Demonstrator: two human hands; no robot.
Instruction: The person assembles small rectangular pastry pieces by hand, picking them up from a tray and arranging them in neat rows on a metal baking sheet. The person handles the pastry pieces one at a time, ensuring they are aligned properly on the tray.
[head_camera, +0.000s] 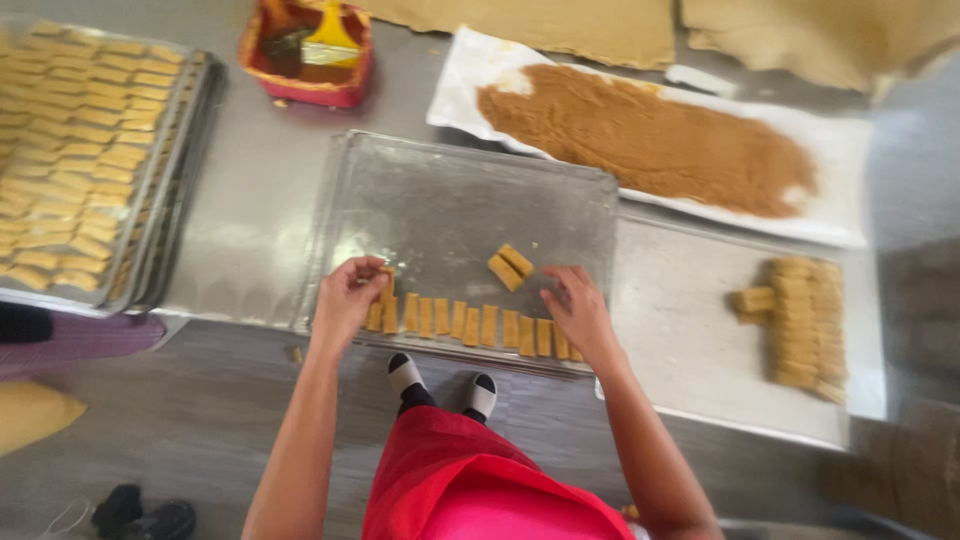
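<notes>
A metal baking tray lies in front of me with a row of yellow dough sticks along its near edge. My left hand pinches the stick at the row's left end. My right hand rests fingers-down on the sticks at the right end of the row. Two loose dough sticks lie tilted on the tray just above the row, between my hands.
A full tray of dough sticks sits at the left on stacked trays. A red tub with a yellow brush stands behind. A white sheet with brown crumb filling lies at the back right. A pile of cut sticks sits at the right.
</notes>
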